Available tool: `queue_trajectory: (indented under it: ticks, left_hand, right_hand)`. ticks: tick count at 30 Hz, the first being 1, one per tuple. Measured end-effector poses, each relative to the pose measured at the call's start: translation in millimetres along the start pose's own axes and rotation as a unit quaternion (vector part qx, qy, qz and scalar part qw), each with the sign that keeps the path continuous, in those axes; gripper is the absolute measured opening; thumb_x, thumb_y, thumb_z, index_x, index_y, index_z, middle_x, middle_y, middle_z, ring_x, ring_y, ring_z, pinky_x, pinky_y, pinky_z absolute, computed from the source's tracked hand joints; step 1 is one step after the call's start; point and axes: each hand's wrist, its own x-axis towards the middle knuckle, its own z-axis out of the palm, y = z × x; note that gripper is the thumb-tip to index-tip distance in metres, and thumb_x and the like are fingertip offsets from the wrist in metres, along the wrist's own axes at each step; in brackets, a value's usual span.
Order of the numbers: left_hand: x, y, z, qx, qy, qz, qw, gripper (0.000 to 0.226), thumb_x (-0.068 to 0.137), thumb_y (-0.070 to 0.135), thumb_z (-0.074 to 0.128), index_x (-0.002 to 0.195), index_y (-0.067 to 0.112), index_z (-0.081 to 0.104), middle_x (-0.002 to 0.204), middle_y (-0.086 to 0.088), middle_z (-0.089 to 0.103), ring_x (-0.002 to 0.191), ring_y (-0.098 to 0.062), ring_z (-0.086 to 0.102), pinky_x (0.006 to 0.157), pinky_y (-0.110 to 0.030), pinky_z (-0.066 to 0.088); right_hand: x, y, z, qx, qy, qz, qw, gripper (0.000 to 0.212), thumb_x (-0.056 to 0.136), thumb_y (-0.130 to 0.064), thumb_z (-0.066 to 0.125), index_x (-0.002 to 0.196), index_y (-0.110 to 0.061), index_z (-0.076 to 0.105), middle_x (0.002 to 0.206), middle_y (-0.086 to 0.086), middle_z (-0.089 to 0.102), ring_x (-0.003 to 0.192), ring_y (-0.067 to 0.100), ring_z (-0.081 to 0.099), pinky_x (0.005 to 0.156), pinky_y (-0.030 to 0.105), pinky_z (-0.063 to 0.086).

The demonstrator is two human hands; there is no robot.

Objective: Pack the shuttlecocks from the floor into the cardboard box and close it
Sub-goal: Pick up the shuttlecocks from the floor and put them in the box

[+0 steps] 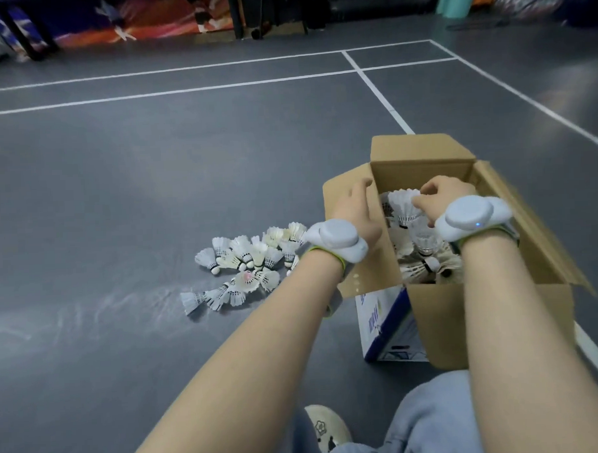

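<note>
The right forearm (518, 320) covers the near right part of the cardboard box (423, 147), hiding the shuttlecocks below it. The left hand (356, 207) screens the box's left flap and the right end of the pile of shuttlecocks (244, 265) on the floor. The print on the box's side is too blurred to read, and the shoe (326, 425) is cut off by a trouser leg (433, 421).

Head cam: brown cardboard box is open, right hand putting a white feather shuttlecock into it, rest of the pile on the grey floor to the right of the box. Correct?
One error: the pile of white feather shuttlecocks lies on the grey floor left of the brown cardboard box, not right. The head view shows it. The box is open, and the right hand holds a white feather shuttlecock over it.
</note>
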Motion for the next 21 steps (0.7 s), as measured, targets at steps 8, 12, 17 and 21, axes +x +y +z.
queue_trajectory:
  ticks: [8,12,17,21]
  left_hand:
    - [-2,-80,-47,0.034,0.033,-0.081,0.996,0.066,0.081,0.002,0.050,0.141,0.018,0.027,0.140,-0.011,0.034,0.107,-0.031,0.058,0.084,-0.029,0.043]
    - [-6,-133,-71,0.043,0.050,-0.161,0.985,0.068,0.079,0.003,0.053,0.139,0.021,0.029,0.138,-0.011,0.037,0.103,-0.030,0.059,0.085,-0.032,0.047]
    - [-25,-205,-94,0.090,0.039,-0.266,0.959,0.064,0.080,0.020,0.060,0.136,0.025,0.030,0.138,-0.006,0.040,0.120,-0.028,0.050,0.105,-0.043,0.039]
    - [-54,-253,-95,0.164,-0.012,-0.338,0.926,0.052,0.089,0.027,0.048,0.138,0.025,0.028,0.142,-0.003,0.036,0.130,-0.022,0.043,0.106,-0.034,0.029]
  right_hand:
    - [-1,-75,52,-0.036,-0.018,-0.068,0.997,0.032,0.093,-0.016,0.051,0.120,-0.001,0.059,0.126,0.020,0.058,0.118,0.037,0.053,0.091,0.034,0.044]
    - [-1,-109,75,-0.001,0.015,-0.085,0.996,0.028,0.090,-0.017,0.049,0.113,-0.008,0.061,0.119,0.017,0.062,0.115,0.036,0.054,0.091,0.035,0.044]
    - [-6,-150,126,-0.042,-0.131,-0.133,0.982,0.028,0.094,-0.015,0.047,0.115,-0.005,0.061,0.120,0.014,0.064,0.115,0.031,0.057,0.090,0.029,0.046]
    - [-11,-148,176,-0.271,-0.265,-0.167,0.910,0.028,0.099,-0.018,0.037,0.121,-0.013,0.055,0.126,0.011,0.054,0.121,0.036,0.049,0.094,0.034,0.044]
